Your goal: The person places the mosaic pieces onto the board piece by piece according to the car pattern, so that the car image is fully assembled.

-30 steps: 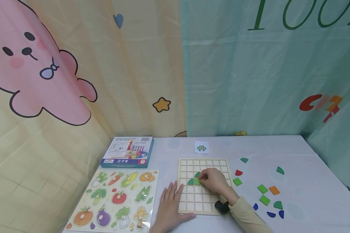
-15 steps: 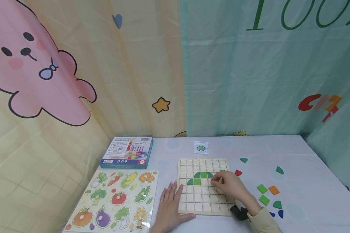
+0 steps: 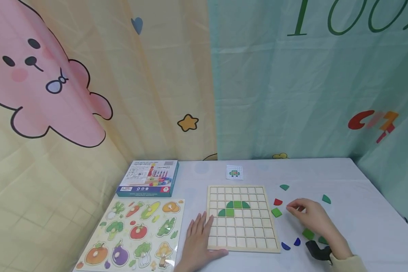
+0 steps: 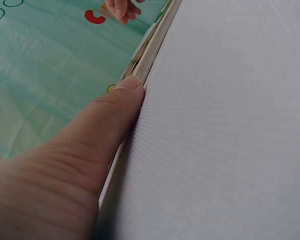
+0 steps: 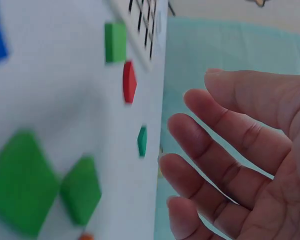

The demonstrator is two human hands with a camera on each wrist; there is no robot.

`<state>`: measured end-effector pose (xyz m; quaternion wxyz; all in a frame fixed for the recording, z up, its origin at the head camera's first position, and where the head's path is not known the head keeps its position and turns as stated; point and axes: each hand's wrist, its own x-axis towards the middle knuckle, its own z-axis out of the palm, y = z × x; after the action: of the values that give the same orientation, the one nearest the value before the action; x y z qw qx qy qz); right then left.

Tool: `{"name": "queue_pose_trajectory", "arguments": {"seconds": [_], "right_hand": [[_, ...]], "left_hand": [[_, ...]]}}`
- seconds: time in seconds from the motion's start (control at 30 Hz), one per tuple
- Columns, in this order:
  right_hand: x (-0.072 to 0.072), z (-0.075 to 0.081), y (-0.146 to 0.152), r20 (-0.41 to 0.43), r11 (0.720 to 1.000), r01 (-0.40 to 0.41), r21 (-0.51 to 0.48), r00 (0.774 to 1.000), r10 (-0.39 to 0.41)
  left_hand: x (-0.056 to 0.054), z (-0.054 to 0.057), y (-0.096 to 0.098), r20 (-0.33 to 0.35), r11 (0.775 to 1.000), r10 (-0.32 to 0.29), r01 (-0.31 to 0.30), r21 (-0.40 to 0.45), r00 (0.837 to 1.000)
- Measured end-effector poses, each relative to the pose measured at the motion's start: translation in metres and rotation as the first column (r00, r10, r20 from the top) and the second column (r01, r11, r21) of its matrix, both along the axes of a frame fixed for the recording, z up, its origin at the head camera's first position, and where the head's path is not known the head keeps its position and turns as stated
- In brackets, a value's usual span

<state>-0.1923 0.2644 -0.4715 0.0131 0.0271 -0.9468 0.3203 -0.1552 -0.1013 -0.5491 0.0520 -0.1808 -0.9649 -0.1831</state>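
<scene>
Right hand (image 3: 311, 218), at the lower right of the frame, is released: its fingers curve loosely around nothing, above the white cloth-covered bench (image 3: 377, 226). Left hand (image 3: 198, 242), at the bottom centre, lies spread and grasps nothing either; its thumb presses the near edge of the gridded board (image 3: 230, 231), its fingers at the left edge.

That board, pale and wood-like, sits at the lower centre, divided by thin lines into square cells. Five green pieces (image 3: 237, 204) occupy cells in its upper half: a quarter-round, a square and another quarter-round in one row, then a quarter-round and a square just below, shifted left.

To its right lie loose, flat, thick-edged pieces: a red wedge (image 3: 278, 202), a green square (image 3: 277, 212) just below it, and two blue pieces (image 3: 285, 246) near the board's lower right corner.

At the lower left, a glossy puzzle tray (image 3: 178, 217) bears vegetable shapes, among them a tomato (image 3: 138, 232) and an eggplant (image 3: 120, 254). Beyond it lies a printed box (image 3: 149, 177), contents hidden. A small gridded card (image 3: 234, 172) lies above the board.
</scene>
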Motion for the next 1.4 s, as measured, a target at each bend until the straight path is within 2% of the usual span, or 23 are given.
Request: {"name": "queue_pose_trajectory", "arguments": {"seconds": [0.07,0.23,0.33,0.5,0.63,0.8,1.0,1.4], "right_hand": [[0.002,-0.003,0.015,0.016,1.0,0.02,0.005,1.0,-0.02],[0.004,-0.007,0.05,0.114,0.998,0.06,0.004,0.992,-0.06],[0.004,-0.008,0.066,0.161,0.999,0.05,0.012,0.986,-0.051],[0.004,-0.012,0.081,0.186,1.0,0.003,0.02,0.982,-0.007],[0.003,-0.018,0.087,0.195,1.0,-0.016,0.019,0.981,0.012],[0.003,-0.023,0.091,0.235,1.0,0.004,-0.01,0.972,-0.002],[0.004,-0.027,0.09,0.248,0.999,0.023,-0.046,0.969,-0.011],[0.006,-0.027,0.088,0.296,0.995,0.081,-0.062,0.953,-0.059]], "left_hand": [[0.0,0.0,0.0,-0.014,1.0,-0.001,0.001,-0.001,1.0],[-0.001,0.0,0.001,-0.041,1.0,-0.004,0.004,0.002,0.999],[-0.002,0.0,0.001,-0.027,1.0,-0.001,0.001,0.003,1.0],[-0.003,-0.002,0.002,-0.023,1.0,0.004,-0.004,-0.001,1.0],[-0.003,-0.004,0.003,-0.038,1.0,0.002,-0.002,0.0,0.999],[-0.001,-0.006,0.005,-0.017,1.0,0.0,0.001,0.014,1.0],[-0.002,-0.012,0.003,-0.013,1.0,0.019,-0.019,-0.017,1.0],[-0.001,-0.01,0.003,-0.011,0.999,0.036,-0.037,-0.035,0.999]]}}
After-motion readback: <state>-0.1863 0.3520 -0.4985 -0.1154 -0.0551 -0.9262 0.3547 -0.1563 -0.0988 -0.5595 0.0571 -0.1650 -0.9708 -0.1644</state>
